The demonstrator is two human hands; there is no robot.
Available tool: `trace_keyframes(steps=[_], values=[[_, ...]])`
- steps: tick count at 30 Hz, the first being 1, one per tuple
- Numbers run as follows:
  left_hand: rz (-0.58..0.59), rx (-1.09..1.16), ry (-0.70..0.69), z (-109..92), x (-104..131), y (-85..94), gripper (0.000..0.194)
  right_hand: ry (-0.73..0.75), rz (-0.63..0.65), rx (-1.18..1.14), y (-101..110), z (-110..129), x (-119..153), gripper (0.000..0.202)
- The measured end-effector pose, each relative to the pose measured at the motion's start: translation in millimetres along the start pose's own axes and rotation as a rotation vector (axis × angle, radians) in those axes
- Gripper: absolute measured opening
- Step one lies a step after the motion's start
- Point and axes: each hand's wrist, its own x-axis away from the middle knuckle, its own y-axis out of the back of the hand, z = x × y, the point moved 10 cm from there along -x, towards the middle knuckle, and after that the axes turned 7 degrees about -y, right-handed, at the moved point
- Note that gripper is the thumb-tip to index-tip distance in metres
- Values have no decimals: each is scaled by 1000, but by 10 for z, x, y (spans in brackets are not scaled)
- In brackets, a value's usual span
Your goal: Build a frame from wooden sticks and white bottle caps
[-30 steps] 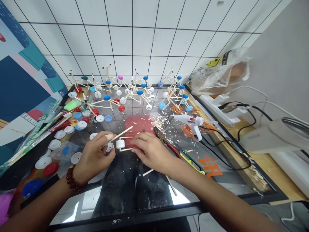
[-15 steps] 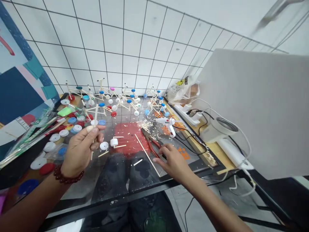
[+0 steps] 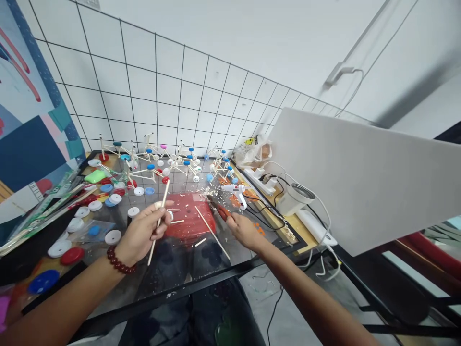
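Right of flat red board [image 3: 192, 226], right hand [image 3: 243, 229] has just closed around red-handled metal pliers [image 3: 223, 210]. Left hand [image 3: 146, 226] pinches pale wooden stick [image 3: 164, 193]; both occupied.

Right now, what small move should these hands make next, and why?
I'd probably lift the red-handled pliers toward the wooden stick: the right hand grasps their handle end, and the left hand holds the stick tilted, both ends free.

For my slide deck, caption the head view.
Left hand holds a wooden stick; right hand grips red-handled pliers.
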Motion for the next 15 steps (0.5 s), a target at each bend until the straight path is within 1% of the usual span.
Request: trace_keyframes(steps=[2,4,6,7,9,10,11,13,15], values=[[55,-7,59,112,43,-66,42,-54,117,-427,-14,-49,48,29],[111,-23,100,201,79,-122,43,-61,184,-832,7,-37,184,29],[150,-44,119,261,99,-156,44,-30,247,-1145,13,47,357,32],[160,-55,124,285,102,-164,44,-21,317,-1242,-35,119,443,34],[165,-70,121,315,98,-169,44,-17,467,-1306,-186,283,577,38],[160,-74,111,318,92,-165,44,-9,504,-1281,-256,349,611,39],[146,-77,94,312,84,-154,43,7,498,-1228,-306,394,617,40],[95,-94,54,281,69,-110,43,62,409,-1038,-360,444,592,41],[48,-134,19,242,67,-71,44,165,268,-811,-337,509,585,39]])
